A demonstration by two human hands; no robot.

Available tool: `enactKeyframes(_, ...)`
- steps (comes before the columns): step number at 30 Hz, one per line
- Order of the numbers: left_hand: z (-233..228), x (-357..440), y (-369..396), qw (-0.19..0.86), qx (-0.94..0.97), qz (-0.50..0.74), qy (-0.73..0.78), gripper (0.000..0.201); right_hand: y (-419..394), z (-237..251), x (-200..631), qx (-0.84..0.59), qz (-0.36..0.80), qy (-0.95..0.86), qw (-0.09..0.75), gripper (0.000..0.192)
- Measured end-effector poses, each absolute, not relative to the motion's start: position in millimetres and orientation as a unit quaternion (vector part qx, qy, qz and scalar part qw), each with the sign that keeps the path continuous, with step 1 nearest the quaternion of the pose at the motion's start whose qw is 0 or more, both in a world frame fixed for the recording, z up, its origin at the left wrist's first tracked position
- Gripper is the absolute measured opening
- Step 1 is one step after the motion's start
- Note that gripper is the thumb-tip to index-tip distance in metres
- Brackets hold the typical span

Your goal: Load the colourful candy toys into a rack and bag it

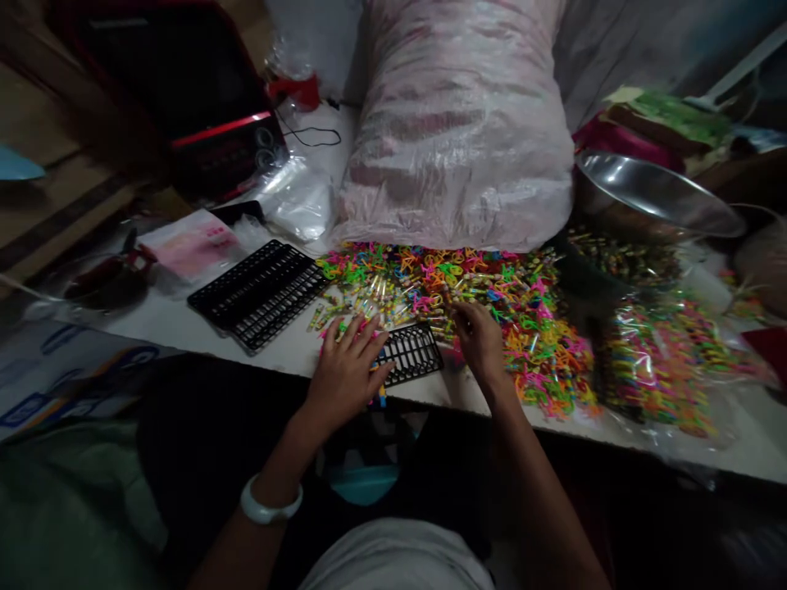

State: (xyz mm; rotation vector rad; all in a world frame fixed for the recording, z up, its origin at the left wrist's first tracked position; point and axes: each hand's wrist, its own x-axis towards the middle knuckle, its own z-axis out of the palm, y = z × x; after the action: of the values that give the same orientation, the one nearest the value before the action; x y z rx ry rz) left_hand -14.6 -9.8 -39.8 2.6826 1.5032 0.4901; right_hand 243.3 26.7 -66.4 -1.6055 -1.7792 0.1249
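Hands meet at our desk (202, 332) edge. Going left to right: our left hand (348, 373) lies flat, fingers spread, on the near end of a small black slotted tray (413, 354); our right hand (479, 338), fingers curled, seems to pinch one piece from the bright plastic heap (492, 295). Pieces look light, stiff, slippery; we judge a fingertip pinch suits them.

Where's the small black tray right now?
In the head view, the small black tray lies at the table's near edge, between the left hand resting on it and the right hand, before the colourful pile.
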Motion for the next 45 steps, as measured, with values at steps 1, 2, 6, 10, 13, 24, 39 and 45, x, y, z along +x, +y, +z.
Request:
enactKeyframes(1, -40.0, -14.5, -8.9, 0.014, 0.862, 0.160, 0.481, 0.044, 15.1, -62.6, 257.1, -0.630, 0.045, -0.684, 0.365, 0.022)
enactKeyframes(2, -40.2, -14.4, -7.9, 0.015, 0.863, 0.164, 0.478, 0.044, 2.0, -59.4, 271.5, -0.640, 0.035, -0.675, 0.366, 0.021)
enactKeyframes(6, -40.9, -13.1, -4.3, 0.018, 0.864, 0.174, 0.472, 0.045, -44.8, -52.2, 319.5, -0.691, -0.045, -0.629, 0.354, 0.021)
enactKeyframes(10, -41.3, -10.8, -1.9, 0.009, 0.866, 0.163, 0.473, 0.046, -47.6, -51.9, 325.9, -0.674, -0.091, -0.673, 0.291, 0.020)
enactKeyframes(13, -41.5, -10.1, -1.2, 0.004, 0.868, 0.159, 0.471, 0.046, -30.3, -53.1, 306.3, -0.640, -0.058, -0.735, 0.216, 0.020)
enactKeyframes(24, -39.4, -10.2, -2.5, 0.032, 0.862, 0.147, 0.485, 0.046, -39.6, -72.9, 279.0, -0.674, -0.074, -0.728, 0.099, 0.011)
enactKeyframes(39, -32.9, -15.4, -14.3, 0.057, 0.869, 0.129, 0.474, 0.050, -22.6, -82.1, 222.4, -0.613, 0.338, -0.550, 0.456, 0.018)
enactKeyframes(45, -35.4, -10.8, -16.0, 0.057, 0.865, 0.148, 0.476, 0.035, -38.2, -106.5, 164.1, -0.592, 0.435, -0.489, 0.471, 0.039)
